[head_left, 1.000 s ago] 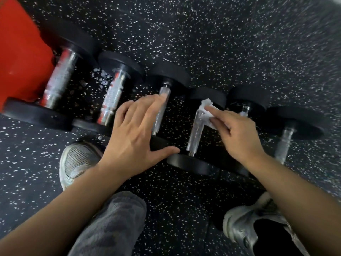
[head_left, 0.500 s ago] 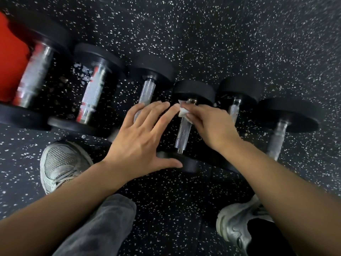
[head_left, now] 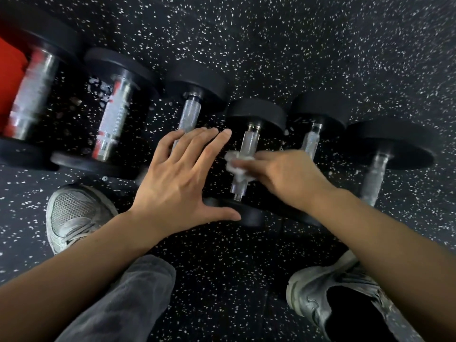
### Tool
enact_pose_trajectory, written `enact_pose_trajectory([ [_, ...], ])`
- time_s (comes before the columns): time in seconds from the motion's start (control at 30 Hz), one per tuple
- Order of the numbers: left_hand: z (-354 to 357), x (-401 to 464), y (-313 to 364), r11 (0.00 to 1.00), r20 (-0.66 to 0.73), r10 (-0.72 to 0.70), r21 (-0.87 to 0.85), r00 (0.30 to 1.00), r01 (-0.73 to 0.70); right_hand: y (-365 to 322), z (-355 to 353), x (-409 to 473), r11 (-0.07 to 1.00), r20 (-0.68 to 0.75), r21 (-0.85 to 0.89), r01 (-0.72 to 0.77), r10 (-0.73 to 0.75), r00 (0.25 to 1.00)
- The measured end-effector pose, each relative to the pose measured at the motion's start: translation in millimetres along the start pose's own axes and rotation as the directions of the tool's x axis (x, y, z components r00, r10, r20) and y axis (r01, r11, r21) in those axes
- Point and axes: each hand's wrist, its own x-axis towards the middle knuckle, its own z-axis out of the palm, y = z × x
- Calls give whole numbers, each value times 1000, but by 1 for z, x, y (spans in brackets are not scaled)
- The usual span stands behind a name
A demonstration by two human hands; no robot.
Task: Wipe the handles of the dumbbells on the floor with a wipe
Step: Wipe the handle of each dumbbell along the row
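Dumbbells are lying in a row of six on the speckled black floor (head_left: pixel 271 45), and from my remote seat I am working outward from the body. Nearest the camera I am seeing a grey trouser leg (head_left: pixel 123 299) and two grey sneakers, the left shoe (head_left: pixel 74 215) flat on the floor and the right shoe (head_left: pixel 328 294) under the right forearm. Both bare forearms are reaching forward over them. The left hand (head_left: pixel 177 183) is spreading flat, palm down, fingers together and thumb stretched out toward the near plate; it is gripping nothing, and its fingertips are lying over the lower part of the third dumbbell's handle (head_left: pixel 188 114). The right hand (head_left: pixel 283 176) is coming in from the right with its fingers pinched on a crumpled white wipe (head_left: pixel 237 166), pressing it across the middle of the fourth dumbbell's handle (head_left: pixel 249 144); this hand is blurred, so how far the wipe is wrapping around the bar I cannot tell. Beyond it the fifth handle (head_left: pixel 311 141) and the sixth handle (head_left: pixel 376 174) are lying bare to the right. Farther left, two thicker chrome handles (head_left: pixel 113 124) are sitting beside a red object (head_left: pixel 9 77) at the frame's edge.
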Motion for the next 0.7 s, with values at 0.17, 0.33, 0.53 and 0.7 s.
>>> enact_pose_trajectory([
  [0.17, -1, 0, 0, 1000, 4, -2, 5, 1000, 2, 13, -2, 13, 978, -179, 22, -207, 207, 962],
  [0.33, -1, 0, -2, 1000, 3, 5, -7, 1000, -5, 12, 3, 11, 971, -184, 106, -216, 232, 955],
  [0.53, -1, 0, -4, 1000, -9, 1, -19, 1000, -1, -3, 3, -9, 986, -36, 163, -40, 47, 998],
  [0.7, -2, 0, -3, 999, 9, -10, -33, 1000, 10, -9, 1, -13, 988, 27, 111, 104, -108, 994],
])
